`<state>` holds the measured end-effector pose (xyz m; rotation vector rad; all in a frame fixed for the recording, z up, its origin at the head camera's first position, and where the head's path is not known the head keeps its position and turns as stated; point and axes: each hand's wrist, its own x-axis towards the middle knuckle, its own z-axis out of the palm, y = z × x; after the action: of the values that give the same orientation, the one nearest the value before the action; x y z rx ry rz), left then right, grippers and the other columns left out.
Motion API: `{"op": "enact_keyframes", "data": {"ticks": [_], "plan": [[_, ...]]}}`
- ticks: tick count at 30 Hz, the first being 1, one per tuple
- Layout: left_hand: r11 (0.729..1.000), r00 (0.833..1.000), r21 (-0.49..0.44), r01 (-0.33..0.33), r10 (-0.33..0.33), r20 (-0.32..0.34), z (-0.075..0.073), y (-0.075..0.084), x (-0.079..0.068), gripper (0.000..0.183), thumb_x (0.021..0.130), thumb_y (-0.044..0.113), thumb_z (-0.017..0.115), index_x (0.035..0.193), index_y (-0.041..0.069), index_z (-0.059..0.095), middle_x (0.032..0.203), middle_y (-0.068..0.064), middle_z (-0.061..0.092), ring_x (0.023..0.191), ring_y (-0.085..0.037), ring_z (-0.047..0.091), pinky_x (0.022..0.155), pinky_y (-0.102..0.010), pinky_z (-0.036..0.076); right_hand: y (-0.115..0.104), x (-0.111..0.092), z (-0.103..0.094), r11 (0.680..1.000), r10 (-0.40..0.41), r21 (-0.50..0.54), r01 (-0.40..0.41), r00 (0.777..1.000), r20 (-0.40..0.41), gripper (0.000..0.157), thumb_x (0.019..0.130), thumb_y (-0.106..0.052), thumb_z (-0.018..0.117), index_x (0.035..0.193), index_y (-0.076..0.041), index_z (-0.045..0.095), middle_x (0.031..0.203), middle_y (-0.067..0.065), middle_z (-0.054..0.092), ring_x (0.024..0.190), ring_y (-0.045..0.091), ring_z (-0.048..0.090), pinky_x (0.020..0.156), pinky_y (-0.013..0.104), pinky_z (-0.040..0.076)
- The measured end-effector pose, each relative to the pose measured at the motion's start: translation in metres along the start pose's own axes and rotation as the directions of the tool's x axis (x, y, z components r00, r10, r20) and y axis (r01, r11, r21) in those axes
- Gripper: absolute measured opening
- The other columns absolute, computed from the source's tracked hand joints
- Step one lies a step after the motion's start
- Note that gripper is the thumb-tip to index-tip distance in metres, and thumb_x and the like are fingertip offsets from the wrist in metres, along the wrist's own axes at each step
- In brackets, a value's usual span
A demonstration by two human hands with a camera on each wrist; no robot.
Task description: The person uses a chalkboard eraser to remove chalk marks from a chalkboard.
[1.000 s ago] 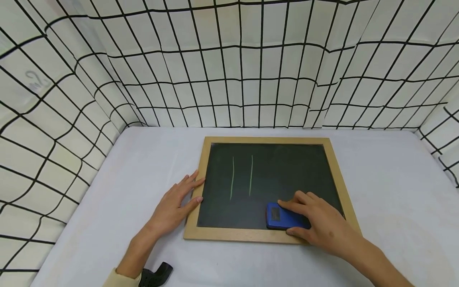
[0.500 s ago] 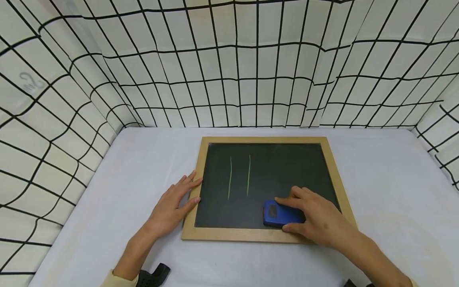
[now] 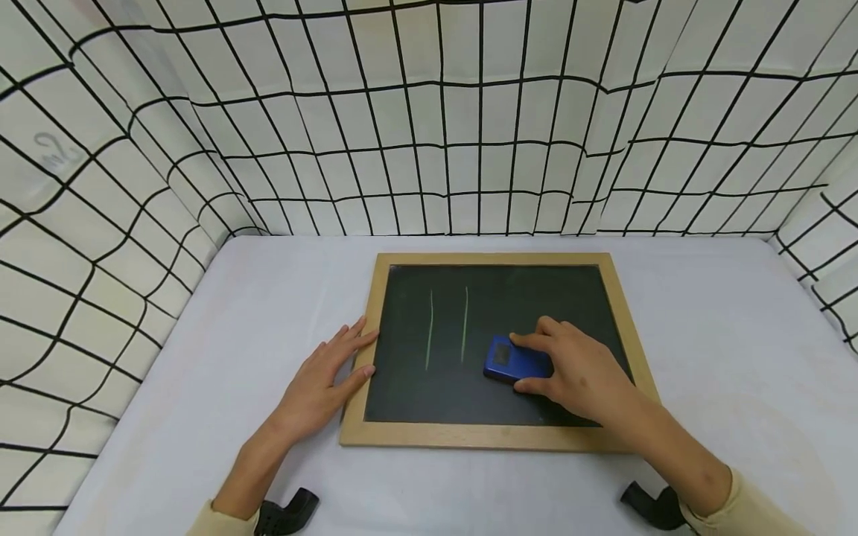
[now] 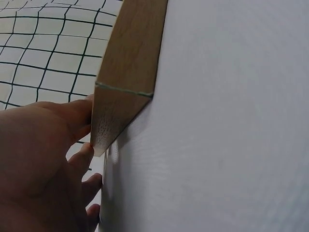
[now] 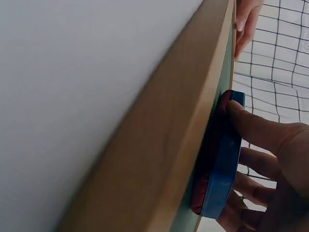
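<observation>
A wood-framed chalkboard (image 3: pixel 415 394) lies flat on the white-covered table, with two thin green upright lines on its left half. My right hand (image 3: pixel 579 372) grips a blue chalkboard eraser (image 3: pixel 519 362) between thumb and fingers, right of the lines and over the board's middle. In the right wrist view the eraser's dark red underside (image 5: pixel 202 186) faces the board; whether it touches all along cannot be made out. My left hand (image 3: pixel 322 391) rests against the frame's left edge with fingers spread, and the left wrist view shows its fingers beside the frame corner (image 4: pixel 120 96).
White cloth (image 3: pixel 281 283) covers the table around the board. Behind and to the sides stand white walls with a black grid (image 3: pixel 462 119). Dark wrist devices (image 3: pixel 288 514) sit at both of the person's wrists.
My right hand has moved the eraser up the board, away from the bottom frame, and slightly left. The left hand keeps its place on the frame, and the two green lines look the same.
</observation>
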<state>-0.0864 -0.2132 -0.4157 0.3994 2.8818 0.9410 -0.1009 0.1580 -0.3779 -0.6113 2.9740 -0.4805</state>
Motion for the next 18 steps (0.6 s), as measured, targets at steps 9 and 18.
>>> {"op": "enact_keyframes", "data": {"ticks": [9,18], "plan": [[1.000,1.000,-0.008,-0.015,0.015,-0.004,0.000,0.000,0.001,0.057,0.105,0.034,0.061,0.158,0.019,0.046,0.173,-0.010,0.029,0.161,-0.041,0.023,0.126,-0.072,0.015,0.015,0.040,-0.006,0.996,0.079,-0.029,-0.079,0.997,-0.018,0.068,0.083,-0.044,0.087,0.141,-0.014,0.067,0.106,0.009,0.061,0.083,0.021,0.052,0.065,0.031,0.043],[1.000,1.000,-0.015,-0.004,0.004,0.001,-0.001,0.000,0.001,0.057,0.105,0.034,0.061,0.158,0.019,0.047,0.173,-0.011,0.029,0.161,-0.042,0.023,0.126,-0.072,0.014,0.031,0.073,-0.014,0.979,0.206,-0.001,-0.206,0.978,0.019,0.072,0.092,-0.043,0.079,0.152,-0.012,0.055,0.135,0.024,0.058,0.114,0.041,0.062,0.087,0.055,0.056]]}}
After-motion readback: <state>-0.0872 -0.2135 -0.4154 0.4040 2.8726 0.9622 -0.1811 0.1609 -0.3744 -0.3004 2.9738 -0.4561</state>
